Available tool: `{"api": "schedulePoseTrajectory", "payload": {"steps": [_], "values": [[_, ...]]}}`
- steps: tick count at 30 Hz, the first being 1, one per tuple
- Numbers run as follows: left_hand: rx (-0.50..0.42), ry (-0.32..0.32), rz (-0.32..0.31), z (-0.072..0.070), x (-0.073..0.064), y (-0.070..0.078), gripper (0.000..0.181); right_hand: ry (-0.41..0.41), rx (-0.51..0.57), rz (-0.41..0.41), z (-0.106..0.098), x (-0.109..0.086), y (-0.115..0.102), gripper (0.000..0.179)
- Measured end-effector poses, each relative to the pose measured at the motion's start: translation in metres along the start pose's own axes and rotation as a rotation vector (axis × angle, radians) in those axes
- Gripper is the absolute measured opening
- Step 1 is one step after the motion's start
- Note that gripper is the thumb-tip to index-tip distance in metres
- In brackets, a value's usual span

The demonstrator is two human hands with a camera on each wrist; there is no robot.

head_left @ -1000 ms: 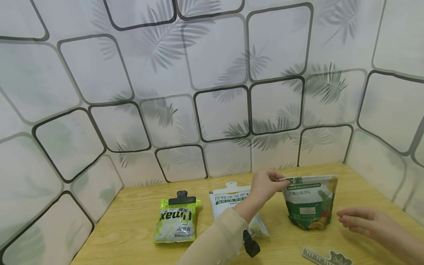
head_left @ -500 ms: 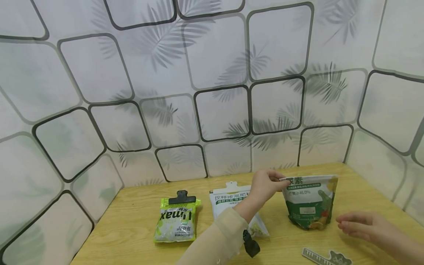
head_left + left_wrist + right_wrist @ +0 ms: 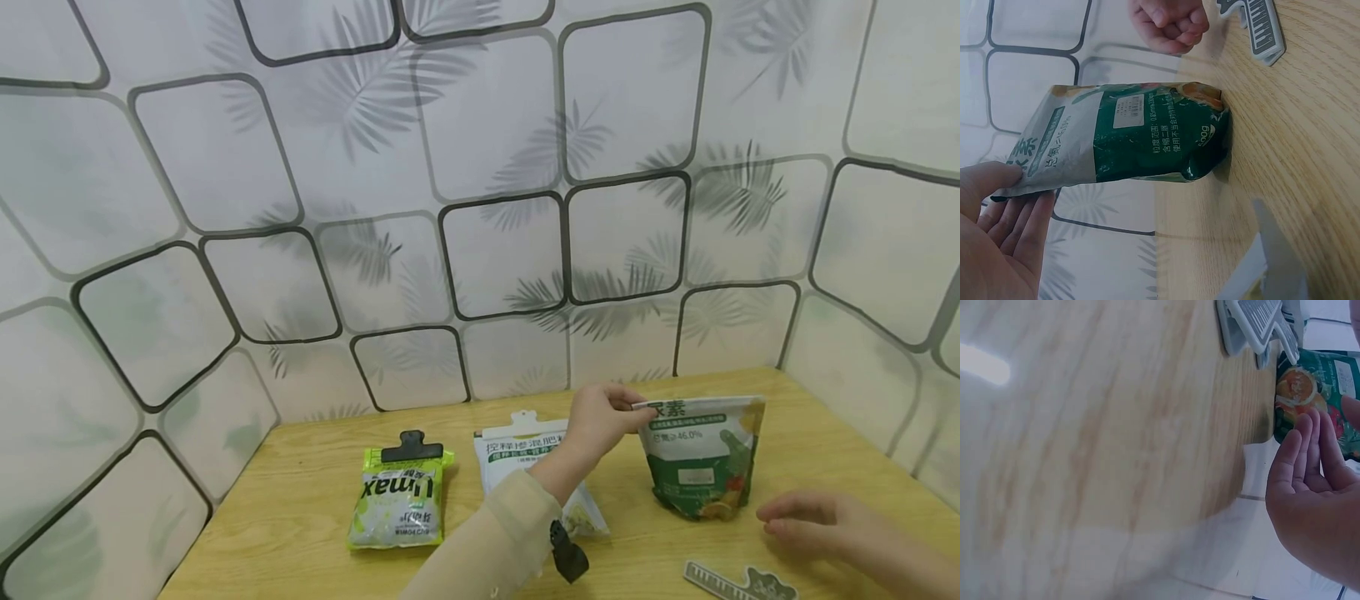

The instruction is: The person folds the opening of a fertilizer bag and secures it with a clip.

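A green and white pouch [image 3: 699, 467] stands upright on the wooden table, its top edge flat. My left hand [image 3: 603, 425] pinches the upper left corner between thumb and fingers, as the left wrist view also shows. To the right of the pouch is my right hand [image 3: 817, 525], fingers loosely bent and holding nothing. In the right wrist view its fingers overlap the pouch's printed fruit. A grey-green and white bag clip [image 3: 738, 582] lies on the table in front of the pouch.
Left of the pouch lies a white pouch [image 3: 501, 467] with a white clip, partly behind my left forearm. Farther left is a yellow-green packet [image 3: 399, 508] under a black clip [image 3: 412, 447]. Another black clip [image 3: 568, 554] sits beside my left sleeve. Patterned walls [image 3: 502, 258] bound the table.
My right hand has shifted slightly left and down, its fingers a little more bent. The left hand and the green and white pouch stay in place.
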State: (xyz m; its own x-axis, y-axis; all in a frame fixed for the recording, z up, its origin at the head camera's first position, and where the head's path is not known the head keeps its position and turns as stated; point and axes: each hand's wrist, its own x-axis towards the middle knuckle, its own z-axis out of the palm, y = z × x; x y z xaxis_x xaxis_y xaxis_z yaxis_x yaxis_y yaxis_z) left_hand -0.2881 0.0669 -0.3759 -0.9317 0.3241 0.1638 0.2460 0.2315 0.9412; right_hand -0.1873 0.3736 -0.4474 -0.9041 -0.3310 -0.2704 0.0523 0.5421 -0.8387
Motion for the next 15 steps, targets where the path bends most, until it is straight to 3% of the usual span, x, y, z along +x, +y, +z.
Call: {"api": "schedulePoseTrajectory", "payload": {"steps": [5,12,15], "values": [[0.001,0.0,0.002,0.0,0.0,0.0,0.009,-0.051,0.05,-0.033,0.006,-0.002,-0.001,0.051],[-0.003,-0.006,0.006,0.0,-0.001,0.0,0.01,-0.156,0.185,-0.147,0.009,-0.002,0.008,0.045],[-0.007,-0.009,0.002,0.0,-0.001,0.0,0.011,-0.17,0.21,-0.146,0.009,0.0,0.011,0.044]]}}
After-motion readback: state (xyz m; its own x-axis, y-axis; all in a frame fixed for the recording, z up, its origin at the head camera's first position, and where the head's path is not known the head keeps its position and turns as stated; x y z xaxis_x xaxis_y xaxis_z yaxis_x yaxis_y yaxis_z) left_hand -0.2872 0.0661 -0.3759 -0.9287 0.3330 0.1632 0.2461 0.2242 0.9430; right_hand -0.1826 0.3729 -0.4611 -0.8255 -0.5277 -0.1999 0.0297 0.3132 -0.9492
